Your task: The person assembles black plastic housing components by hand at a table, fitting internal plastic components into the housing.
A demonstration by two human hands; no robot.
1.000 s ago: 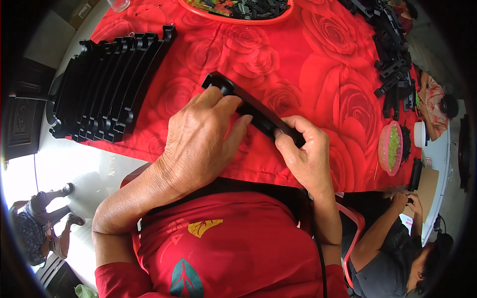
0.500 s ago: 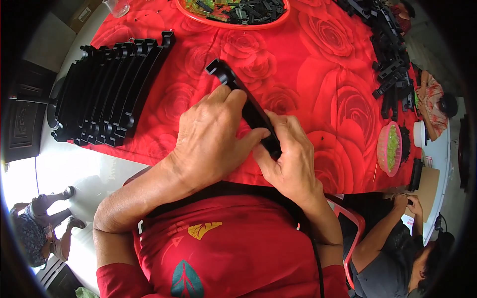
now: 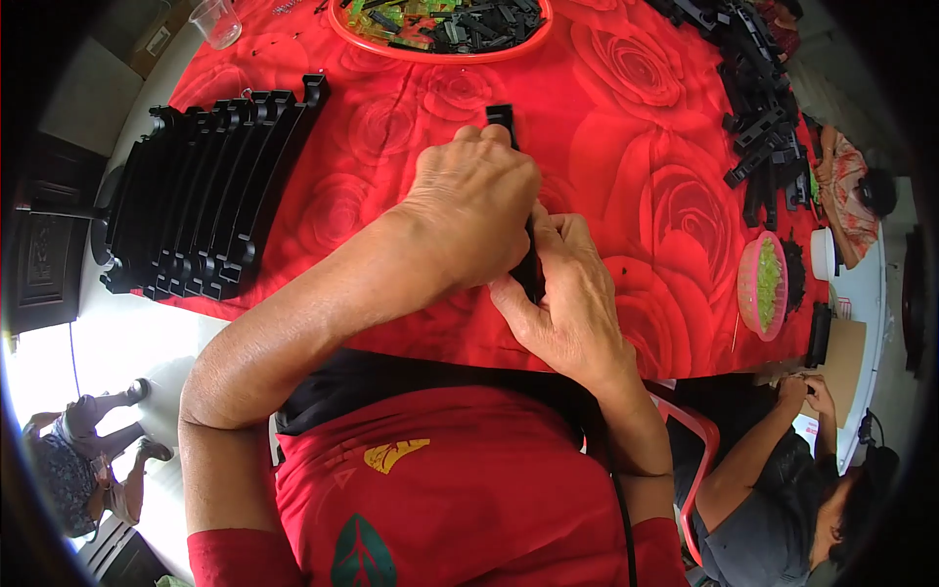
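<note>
A long black plastic strip point(image 3: 500, 115) with a hooked end lies between my two hands, pointing away from me over the table. My left hand point(image 3: 476, 205) is closed over its upper part, knuckles up, covering most of it. Nearer to me, my right hand point(image 3: 569, 298) grips the lower end, thumb on one side and fingers on the other. What the left fingertips touch is hidden beneath that hand. Off to the left, several similar black strips point(image 3: 210, 196) with hooked ends lie side by side in a row.
On the red rose-patterned tablecloth point(image 3: 391, 235), a red-rimmed tray point(image 3: 440, 58) of small black and yellow-green pieces stands far off. Black parts point(image 3: 763, 127) are heaped at right, near a pink basket point(image 3: 748, 293) of green bits and a white bowl point(image 3: 824, 252). A clear cup point(image 3: 217, 23) stands far left. Co-workers sit at right.
The strip has swung from a leftward slant to nearly straight away from me. My left hand has moved up and right along it, its fingers curling over. My right hand keeps its grip.
</note>
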